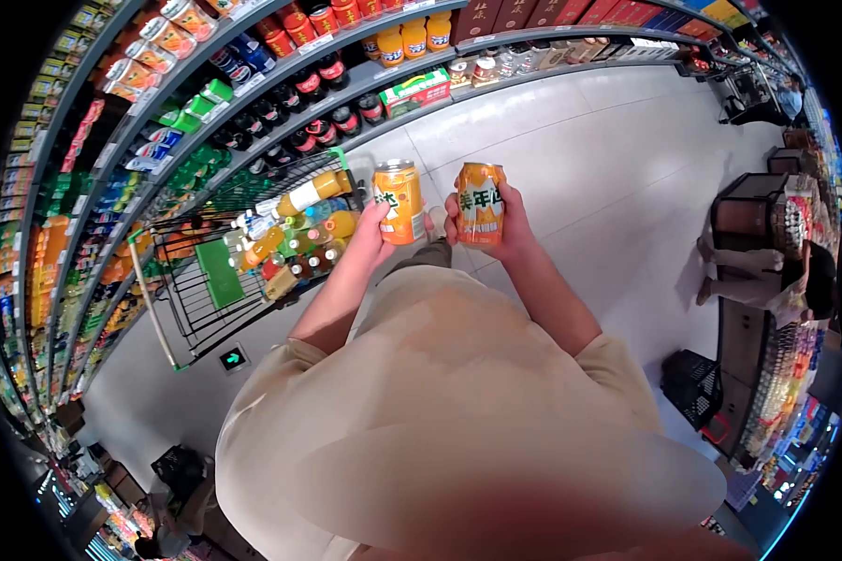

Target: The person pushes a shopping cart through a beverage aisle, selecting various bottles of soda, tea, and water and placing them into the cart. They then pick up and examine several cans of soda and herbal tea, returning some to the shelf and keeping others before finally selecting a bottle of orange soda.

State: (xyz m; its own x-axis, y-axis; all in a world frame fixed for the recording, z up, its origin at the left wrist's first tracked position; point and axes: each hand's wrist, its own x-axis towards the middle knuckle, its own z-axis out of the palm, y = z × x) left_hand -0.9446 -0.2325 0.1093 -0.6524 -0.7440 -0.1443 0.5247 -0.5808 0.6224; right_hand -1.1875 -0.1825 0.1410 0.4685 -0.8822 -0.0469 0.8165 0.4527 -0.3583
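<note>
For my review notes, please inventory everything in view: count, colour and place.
drink cans: two, orange, one in each hand
shopping cart: one, black and green, person's left
bottles in the cart: several, mostly orange and yellow, cart's front end
shelves: several tiers, grey, ahead and left
cola bottles: many, dark, lower shelves ahead
orange drink bottles: several, orange, shelf ahead
floor arrow sign: one, green on black, beside cart
shopping basket: one, black, floor at right
other people: at least two, pale clothing on one, right and lower-left edges
shirt: one, beige, on the wearer
left hand, right hand: bare, around the cans
</note>
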